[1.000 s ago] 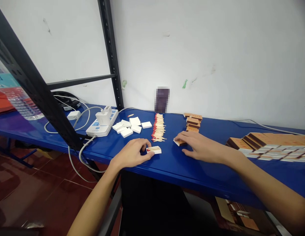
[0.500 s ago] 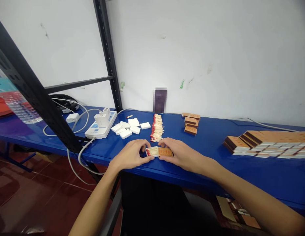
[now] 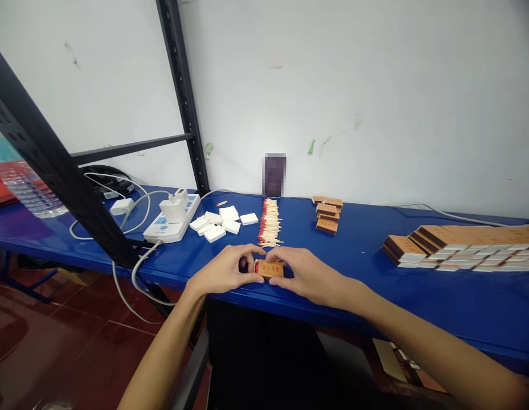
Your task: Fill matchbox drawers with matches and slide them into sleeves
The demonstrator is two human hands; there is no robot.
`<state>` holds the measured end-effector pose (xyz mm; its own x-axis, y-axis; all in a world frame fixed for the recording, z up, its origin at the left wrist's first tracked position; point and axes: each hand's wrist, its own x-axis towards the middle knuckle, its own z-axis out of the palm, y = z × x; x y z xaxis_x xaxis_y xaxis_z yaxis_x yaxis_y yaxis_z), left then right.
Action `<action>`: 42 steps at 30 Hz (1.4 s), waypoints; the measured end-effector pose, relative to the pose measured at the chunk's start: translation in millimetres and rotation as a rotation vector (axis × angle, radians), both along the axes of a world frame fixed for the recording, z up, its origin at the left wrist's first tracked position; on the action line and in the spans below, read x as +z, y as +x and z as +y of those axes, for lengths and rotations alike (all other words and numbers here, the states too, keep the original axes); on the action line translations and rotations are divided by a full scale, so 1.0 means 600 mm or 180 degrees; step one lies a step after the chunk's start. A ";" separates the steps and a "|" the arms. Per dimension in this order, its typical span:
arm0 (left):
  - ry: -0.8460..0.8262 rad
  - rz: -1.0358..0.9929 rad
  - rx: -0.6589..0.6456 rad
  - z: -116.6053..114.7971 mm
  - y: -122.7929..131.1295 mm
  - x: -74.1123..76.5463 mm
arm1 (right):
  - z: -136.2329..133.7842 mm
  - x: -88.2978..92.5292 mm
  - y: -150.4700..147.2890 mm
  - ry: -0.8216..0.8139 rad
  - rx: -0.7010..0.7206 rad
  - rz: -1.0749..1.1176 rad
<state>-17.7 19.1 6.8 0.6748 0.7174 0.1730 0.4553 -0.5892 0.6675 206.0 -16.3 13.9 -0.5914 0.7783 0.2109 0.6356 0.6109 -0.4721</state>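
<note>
Left hand [image 3: 228,270] and right hand [image 3: 311,276] both pinch a matchbox [image 3: 269,269] near the table's [image 3: 358,259] front edge. Looks like closing the sleeve [image 3: 274,271]; probably needs a gentle, straight push. Loose matches [image 3: 270,223] lie just beyond.

Facing a scuffed white wall [image 3: 332,85] across a blue table [image 3: 353,250], seeing a perforated black frame [image 3: 179,74] at left, glimpsing glossy dark-red tiles [image 3: 89,341] below.

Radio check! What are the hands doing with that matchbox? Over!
Left hand and right hand gripping one matchbox. Sleeve mostly on, red match heads showing at left end. Pile of matches just beyond.
</note>
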 end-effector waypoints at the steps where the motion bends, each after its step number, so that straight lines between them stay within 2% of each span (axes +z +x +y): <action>1: -0.0049 -0.0043 -0.0022 0.000 0.000 0.000 | 0.000 -0.003 -0.010 0.0094 0.0009 -0.0014; 5: 0.0000 -0.0126 0.0017 0.000 -0.002 -0.001 | -0.002 -0.010 -0.025 0.0279 -0.0071 -0.0131; 8: 0.0109 -0.0077 0.0063 0.001 -0.003 -0.003 | -0.013 -0.001 0.005 0.0410 -0.0285 -0.0135; 11: 0.0258 0.0080 0.0167 0.001 -0.001 -0.002 | -0.033 0.023 0.074 0.0723 -0.0665 -0.0112; 15: 0.0513 0.0215 0.0393 0.008 0.000 -0.003 | -0.051 0.072 0.202 0.1125 -0.1411 -0.0505; 18: 0.1073 0.0392 0.0793 0.022 -0.006 -0.007 | -0.043 0.110 0.289 0.0806 -0.1725 -0.1134; 21: 0.1798 0.0806 0.1405 0.038 -0.023 -0.010 | -0.019 0.137 0.339 0.0679 -0.1887 -0.1737; 23: 0.2142 0.1063 0.1832 0.045 -0.035 -0.011 | -0.002 0.144 0.349 0.0554 -0.2009 -0.1994; 25: 0.2262 0.1216 0.2047 0.047 -0.045 -0.011 | 0.011 0.142 0.346 0.0417 -0.2011 -0.2101; 32: 0.1897 0.1348 0.1863 0.040 -0.045 -0.009 | 0.025 0.098 0.343 0.0427 -0.1678 -0.2183; 36: 0.2002 0.1223 0.1887 0.035 -0.043 -0.006 | 0.027 0.097 0.365 0.0407 -0.1703 -0.2182; 39: 0.1876 0.1041 0.1651 0.027 -0.044 0.002 | 0.028 0.109 0.354 0.0679 -0.1697 -0.2037; 42: 0.1499 0.0756 0.1017 0.006 -0.038 0.016 | 0.031 0.107 0.303 0.1272 -0.1527 -0.1604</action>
<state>-40.5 22.9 16.6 0.4981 0.7736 0.3916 0.7622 -0.6060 0.2276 387.7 2.0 78.2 -0.3098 0.8939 0.3240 0.9502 0.2792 0.1384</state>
